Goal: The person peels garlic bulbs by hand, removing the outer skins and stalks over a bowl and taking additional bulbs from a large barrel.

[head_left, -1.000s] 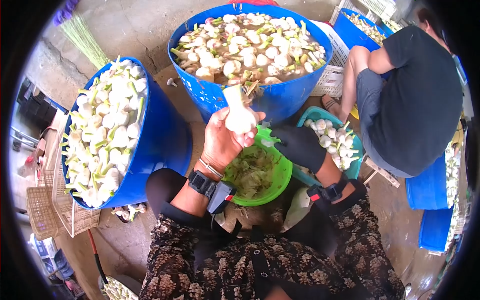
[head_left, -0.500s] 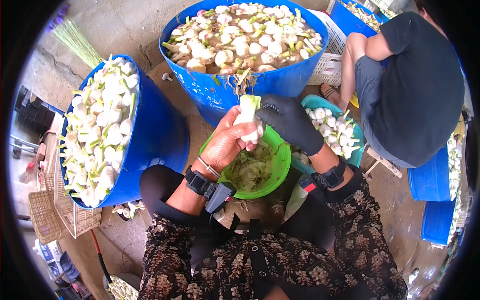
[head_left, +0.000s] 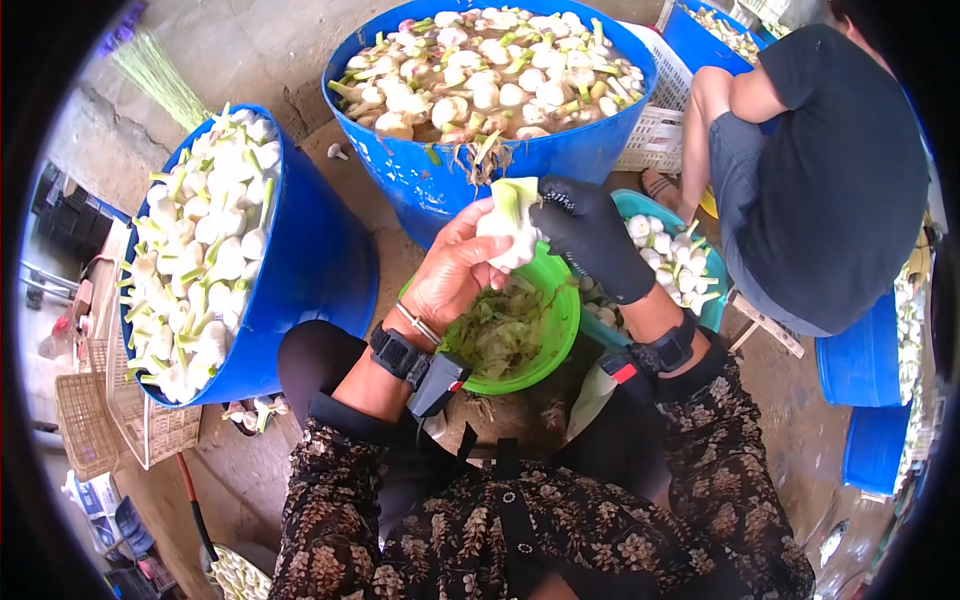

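Moved up from the right side of the green basin (head_left: 569, 318) since a second ago, the gloved right hand (head_left: 594, 240) is curling beside the garlic bulb (head_left: 512, 225); whether it is pinching, I cannot tell. Bare, the left hand (head_left: 452, 262) is gripping the bulb above the basin's far rim. Too loose a hold under a sideways pull is risking a drop into the leafy peelings (head_left: 500, 327).

A cracked grey wall (head_left: 255, 45) meets a brown floor (head_left: 240, 485).
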Available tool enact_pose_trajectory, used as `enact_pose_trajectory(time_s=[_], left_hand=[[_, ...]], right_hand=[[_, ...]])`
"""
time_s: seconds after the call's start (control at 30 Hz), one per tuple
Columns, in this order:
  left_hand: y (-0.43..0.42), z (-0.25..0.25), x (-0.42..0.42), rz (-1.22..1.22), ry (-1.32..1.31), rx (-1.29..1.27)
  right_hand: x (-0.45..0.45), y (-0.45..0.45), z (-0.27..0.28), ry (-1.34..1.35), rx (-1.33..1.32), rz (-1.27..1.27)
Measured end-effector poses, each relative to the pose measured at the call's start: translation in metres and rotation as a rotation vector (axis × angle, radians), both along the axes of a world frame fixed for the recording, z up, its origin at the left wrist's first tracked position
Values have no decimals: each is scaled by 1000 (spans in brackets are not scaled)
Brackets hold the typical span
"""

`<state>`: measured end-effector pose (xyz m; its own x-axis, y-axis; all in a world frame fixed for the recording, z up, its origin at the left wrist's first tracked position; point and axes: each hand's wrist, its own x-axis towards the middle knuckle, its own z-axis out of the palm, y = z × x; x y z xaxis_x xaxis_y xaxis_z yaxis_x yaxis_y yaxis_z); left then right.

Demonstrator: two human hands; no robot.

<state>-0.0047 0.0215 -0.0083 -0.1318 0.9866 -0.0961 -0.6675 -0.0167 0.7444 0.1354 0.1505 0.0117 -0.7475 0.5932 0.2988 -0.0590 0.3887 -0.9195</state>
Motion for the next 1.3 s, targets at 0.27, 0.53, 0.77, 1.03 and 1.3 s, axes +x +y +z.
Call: enact_pose_trajectory(time_s=[0.27,0.53,0.77,1.03,1.3], left_hand=[[-17,-8,27,430,204,-36],[-22,-3,8,398,314,113],[-39,17,0,280,370,180],[-58,33,9,53,648,144],[-57,16,-12,232,604,155]], right_hand=[[-5,-26,-15,140,-838,23],[-14,-51,-2,138,-790,70],[-11,-36,-6,130,-777,128],[-13,17,-39,-40,135,77],[10,-27,13,-58,424,148]])
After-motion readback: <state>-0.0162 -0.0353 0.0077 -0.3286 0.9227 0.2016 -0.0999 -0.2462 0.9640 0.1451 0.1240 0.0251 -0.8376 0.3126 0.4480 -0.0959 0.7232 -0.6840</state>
